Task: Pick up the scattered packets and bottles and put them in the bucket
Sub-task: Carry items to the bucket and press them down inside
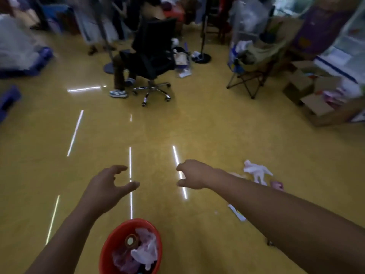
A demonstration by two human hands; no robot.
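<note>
Packets (pixel 146 252) of pale, crumpled plastic are seen piled inside a red bucket (pixel 113 239), and a round bottle top (pixel 131 241) is lodged among them toward the bucket's far side. The bucket is stood on a yellow floor (pixel 197 125). Beyond the bucket and slightly to its left, the left hand (pixel 107 186) is held out above the floor; its fingers are loosely curled and spread, the thumb is set apart, and nothing is gripped. Beyond the bucket and to its right, the right hand (pixel 192 175) is held out in the same way, fingers bent and parted, with nothing held between them. Farther right of the bucket, past the right forearm, a white packet (pixel 255 172) is left lying on the floor, and a small pink item (pixel 277 185) is seen just beside it; what the pink item is cannot be told through the blur. A thin white scrap (pixel 237 212) is found nearer the bucket, partly hidden by the forearm. Well beyond the bucket, a black office chair (pixel 152 56), a folding chair (pixel 250 76) and open cardboard boxes (pixel 316 107) are ranged among blurred clutter.
</note>
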